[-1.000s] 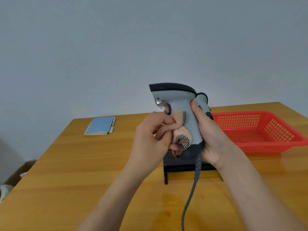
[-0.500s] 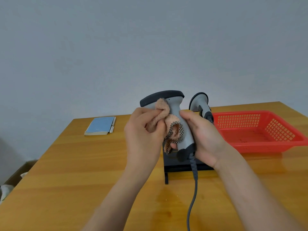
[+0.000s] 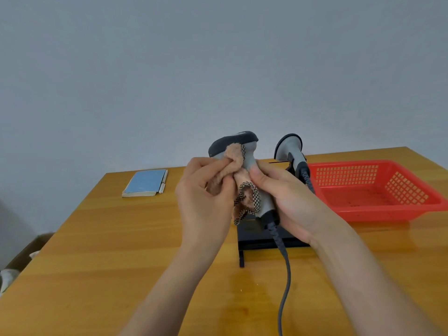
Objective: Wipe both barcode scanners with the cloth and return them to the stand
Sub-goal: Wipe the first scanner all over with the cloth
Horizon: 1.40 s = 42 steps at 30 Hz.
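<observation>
since a second ago the held scanner (image 3: pixel 252 163) has tipped over, its dark head now leaning toward 11 o'clock instead of standing level, and the cloth (image 3: pixel 236 175) has climbed from the grip up onto the neck just under the head. right hand (image 3: pixel 288 202) wraps the grey handle from the 3 o'clock side, thumb laid across the front of it, fingers curled behind. left hand (image 3: pixel 206 192) pinches the peach cloth between thumb and fingers and presses it against the scanner's left side; a checked hem of the cloth hangs loose at 6 o'clock of the pinch. both hands are raised above the wooden table (image 3: pixel 121 251), over the black stand (image 3: pixel 254 236). a grey cable (image 3: pixel 286 270) drops from the handle's base toward 6 o'clock and runs off the lower edge. second scanner (image 3: pixel 291 151) sits upright in the stand at 2 o'clock of the held one, partly hidden by the right hand. red basket (image 3: pixel 378 190) lies at 3 o'clock on the table, just beside the stand. blue notebook (image 3: pixel 146 183) lies at 9 o'clock, well apart from the hands. cardboard box (image 3: pixel 21 258) shows off the table's left edge at 8 o'clock.
</observation>
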Tool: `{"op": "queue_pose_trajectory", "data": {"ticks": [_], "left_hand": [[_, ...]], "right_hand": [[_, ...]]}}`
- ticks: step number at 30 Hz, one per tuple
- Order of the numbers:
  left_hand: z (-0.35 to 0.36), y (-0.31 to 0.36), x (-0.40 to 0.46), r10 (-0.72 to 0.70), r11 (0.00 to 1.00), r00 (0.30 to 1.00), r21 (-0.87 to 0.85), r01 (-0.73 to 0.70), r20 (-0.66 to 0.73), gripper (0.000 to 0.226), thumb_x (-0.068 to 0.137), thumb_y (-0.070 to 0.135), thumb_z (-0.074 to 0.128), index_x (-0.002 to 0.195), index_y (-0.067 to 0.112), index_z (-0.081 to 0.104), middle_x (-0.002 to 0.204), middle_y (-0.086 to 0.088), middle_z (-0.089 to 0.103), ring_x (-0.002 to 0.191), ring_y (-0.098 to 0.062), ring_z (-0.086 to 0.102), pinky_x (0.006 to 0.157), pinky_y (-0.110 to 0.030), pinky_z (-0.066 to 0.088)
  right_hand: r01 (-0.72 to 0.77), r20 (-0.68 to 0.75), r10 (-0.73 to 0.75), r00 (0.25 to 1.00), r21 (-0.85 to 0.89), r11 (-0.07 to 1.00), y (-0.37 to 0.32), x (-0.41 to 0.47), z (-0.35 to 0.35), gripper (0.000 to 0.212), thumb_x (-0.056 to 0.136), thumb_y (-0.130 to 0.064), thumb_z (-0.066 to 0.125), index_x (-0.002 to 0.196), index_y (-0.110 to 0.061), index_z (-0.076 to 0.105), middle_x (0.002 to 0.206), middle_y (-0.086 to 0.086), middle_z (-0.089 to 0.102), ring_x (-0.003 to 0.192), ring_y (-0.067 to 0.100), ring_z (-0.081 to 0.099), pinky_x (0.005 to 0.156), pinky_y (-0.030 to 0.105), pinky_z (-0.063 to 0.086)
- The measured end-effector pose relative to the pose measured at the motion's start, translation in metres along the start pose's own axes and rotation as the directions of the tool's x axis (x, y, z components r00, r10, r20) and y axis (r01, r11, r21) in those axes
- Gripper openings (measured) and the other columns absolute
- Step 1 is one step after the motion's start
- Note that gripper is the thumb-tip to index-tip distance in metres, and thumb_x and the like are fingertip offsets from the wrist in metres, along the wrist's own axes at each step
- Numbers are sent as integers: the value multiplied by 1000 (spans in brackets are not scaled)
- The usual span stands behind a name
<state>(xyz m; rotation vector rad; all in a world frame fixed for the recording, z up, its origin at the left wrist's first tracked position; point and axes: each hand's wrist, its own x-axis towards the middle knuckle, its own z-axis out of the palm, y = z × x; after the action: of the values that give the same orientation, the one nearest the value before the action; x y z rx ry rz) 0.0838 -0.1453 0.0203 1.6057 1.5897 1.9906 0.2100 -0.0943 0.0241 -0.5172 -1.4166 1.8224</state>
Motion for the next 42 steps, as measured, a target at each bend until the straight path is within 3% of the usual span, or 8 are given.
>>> {"op": "queue_pose_trajectory", "data": {"ticks": [8,14,20,24,30,36,38,42], "left_hand": [[-6,-5,1,162,982,961,61,-180,226,36,87,1,58,114,22,70,96,9,55,74,-2,58,59,-11,43],[-6,-4,3,160,973,987,165,-163,35,40,87,-4,64,107,30,69,97,9,54,63,-19,55,52,-38,50],[-4,-2,3,227,867,950,400,-298,217,39,83,6,48,104,22,77,100,6,54,70,-12,50,46,-28,40],[-5,1,3,212,830,918,434,-350,335,40,81,5,46,96,23,78,97,6,53,69,-12,50,48,-17,32],[-13,-4,2,136,903,977,384,-190,163,37,87,-6,57,108,18,76,102,3,50,68,-9,52,54,-13,39],[-5,-2,-2,143,885,954,397,-243,264,46,84,-4,41,115,12,71,101,2,43,78,-6,44,63,-11,42],[-9,0,6,17,932,943,336,-135,334,43,86,-9,47,110,15,73,95,6,46,84,-2,50,65,-8,41],[-20,6,19,-283,958,915,139,253,287,38,87,-5,54,92,27,73,93,-4,64,68,-10,62,58,-19,46]], "right_hand": [[18,-65,-37,997,-267,964,1,-3,2,29,98,-26,48,125,-19,57,114,3,71,107,18,67,88,34,57],[44,-39,-63,997,-367,929,-1,-1,7,33,98,-21,52,131,-27,53,114,-4,69,102,6,66,87,26,55],[12,-141,-152,978,-694,720,10,8,4,21,93,-30,56,110,-41,53,102,0,58,106,23,51,90,43,47],[-3,-166,-145,975,-665,746,11,8,3,19,80,-32,55,98,-37,59,97,2,63,103,27,59,87,49,52],[-13,-155,-107,982,-621,784,11,8,2,37,92,-28,62,128,-29,56,107,-2,69,94,15,67,79,37,59],[-10,-182,-145,973,-655,755,10,11,12,17,90,-18,54,83,-34,57,84,6,61,85,31,58,62,38,47],[-14,-189,-129,973,-611,791,8,8,11,10,90,-15,60,93,-24,62,95,12,66,86,36,65,66,46,57],[2,-225,-138,964,-515,857,6,5,7,61,87,-20,71,136,-38,40,122,-5,60,90,5,65,70,20,56]]}}
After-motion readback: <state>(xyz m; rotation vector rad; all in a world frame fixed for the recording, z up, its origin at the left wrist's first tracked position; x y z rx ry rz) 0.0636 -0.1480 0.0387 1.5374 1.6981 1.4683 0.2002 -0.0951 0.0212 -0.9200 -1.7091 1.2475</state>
